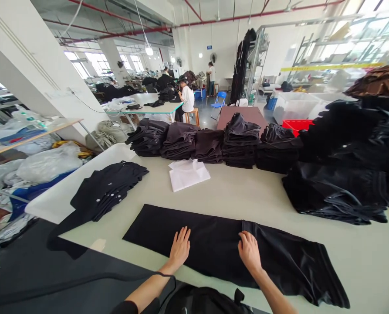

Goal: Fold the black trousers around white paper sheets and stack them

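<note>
A pair of black trousers (214,235) lies lengthwise across the pale table in front of me, one part overlapping another right of the middle. My left hand (180,247) rests flat on the cloth left of centre, fingers stretched out. At the overlapping edge, my right hand (249,250) has its fingers curled and closed on the fabric. The right end of the trousers looks creased, while the left end is smooth and straight. Beyond my hands lies a folded white sheet (189,175), apart from the trousers.
A loose pile of dark garments (111,192) lies at the left, partly hanging over the table edge. Folded dark stacks (177,141) line the far side. Taller black piles (338,192) stand at the right. A seated person (187,98) works at another table beyond.
</note>
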The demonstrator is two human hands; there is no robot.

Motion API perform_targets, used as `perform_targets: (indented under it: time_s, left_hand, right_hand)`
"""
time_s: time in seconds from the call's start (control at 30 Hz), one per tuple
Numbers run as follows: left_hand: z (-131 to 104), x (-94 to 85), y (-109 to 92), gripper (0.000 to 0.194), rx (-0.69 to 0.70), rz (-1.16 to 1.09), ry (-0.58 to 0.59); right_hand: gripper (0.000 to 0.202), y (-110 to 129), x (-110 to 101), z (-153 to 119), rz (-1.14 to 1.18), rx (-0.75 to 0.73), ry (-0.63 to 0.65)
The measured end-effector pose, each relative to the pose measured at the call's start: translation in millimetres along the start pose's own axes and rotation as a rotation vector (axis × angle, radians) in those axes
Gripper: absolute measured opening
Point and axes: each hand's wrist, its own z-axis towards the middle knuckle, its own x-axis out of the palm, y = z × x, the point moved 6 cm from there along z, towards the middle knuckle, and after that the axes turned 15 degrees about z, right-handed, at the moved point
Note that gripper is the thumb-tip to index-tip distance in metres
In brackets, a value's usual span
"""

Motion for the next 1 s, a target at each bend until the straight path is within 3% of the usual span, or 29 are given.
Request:
perform_targets:
  time_s: [0.1,0.17,0.23,0.33,0.53,0.63,0.7,0.83,0.93,1.0]
  left_hand:
    - [-1.8,-6.9,-5.5,0.063,0.237,-0.057,0.005]
    - [-5.7,-11.7,-7.6,0.067,0.402,-0.109,0.019]
    - [-5.0,-12.9,0.6,0.067,0.446,-0.150,0.030]
    - [9.8,-3.6,43.8,0.062,0.238,-0.165,0.038]
    - [31.2,32.6,197.2,0.054,-0.289,-0.116,0.036]
    - [27.7,45.4,248.2,0.056,-0.399,-0.075,0.044]
    - [24.5,48.4,260.5,0.056,-0.411,-0.061,0.038]
    - [21.1,43.9,258.4,0.055,-0.384,-0.054,0.024]
    - [24.3,38.9,262.1,0.053,-0.386,-0.070,0.017]
    - [30.8,37.9,276.6,0.054,-0.492,-0.083,0.016]
  right_hand:
    - [0.039,21.6,44.7,0.3,-0.033,0.044,0.055]
    - [0.045,25.5,63.1,-2.8,-0.093,0.078,0.093]
    - [0.050,25.7,73.5,-8.1,-0.164,0.089,0.120]
    - [0.056,24.0,80.1,-16.2,-0.252,0.085,0.147]
    - [0.060,23.9,85.2,-21.5,-0.346,0.104,0.170]
    - [0.061,30.2,86.8,-18.4,-0.374,0.113,0.177]
    - [0.060,38.8,85.0,-10.8,-0.407,0.143,0.156]
    - [0.049,69.7,85.4,24.4,-0.384,0.180,0.144]
    - [0.038,94.7,104.6,60.1,-0.185,0.261,0.343]
    - [0.039,103.6,125.7,76.7,-0.040,0.459,0.575]
